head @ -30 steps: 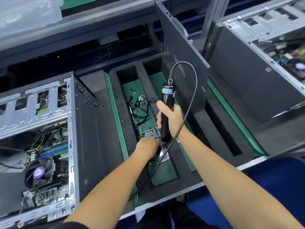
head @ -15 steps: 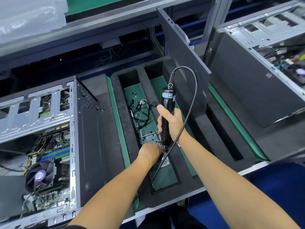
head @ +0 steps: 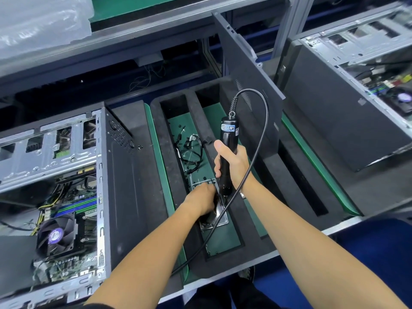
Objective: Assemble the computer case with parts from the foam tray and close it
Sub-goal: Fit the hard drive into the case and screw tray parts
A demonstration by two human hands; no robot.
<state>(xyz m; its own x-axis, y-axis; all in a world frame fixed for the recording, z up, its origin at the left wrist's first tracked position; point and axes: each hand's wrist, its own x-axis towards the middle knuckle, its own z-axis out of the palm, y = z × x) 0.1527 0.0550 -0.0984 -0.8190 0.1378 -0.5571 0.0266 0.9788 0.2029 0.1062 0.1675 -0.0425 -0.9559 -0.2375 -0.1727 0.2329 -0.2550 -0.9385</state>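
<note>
A black foam tray [head: 276, 175] lies in front of me with long slots over a green base. My right hand [head: 234, 162] grips a black electric screwdriver [head: 227, 139] held upright, its tip down over a shiny metal tray [head: 219, 219] in the left slot. My left hand [head: 201, 200] reaches into that metal tray; its fingers are curled downward and hidden, so what they hold cannot be told. A bundle of black cables [head: 192, 150] lies farther back in the same slot. The open computer case [head: 66, 197] lies at the left, its motherboard and fan [head: 55, 236] exposed.
A dark side panel [head: 247, 85] stands upright in the foam tray behind the screwdriver. A second open case [head: 347, 103] sits at the right. The screwdriver's cord [head: 252, 175] loops over my right wrist and down to the front edge. Clear plastic sheeting [head: 40, 23] lies on the upper shelf.
Both hands stay at the metal tray; the screwdriver has hardly moved. The view has shifted slightly, with my head moving a little.
</note>
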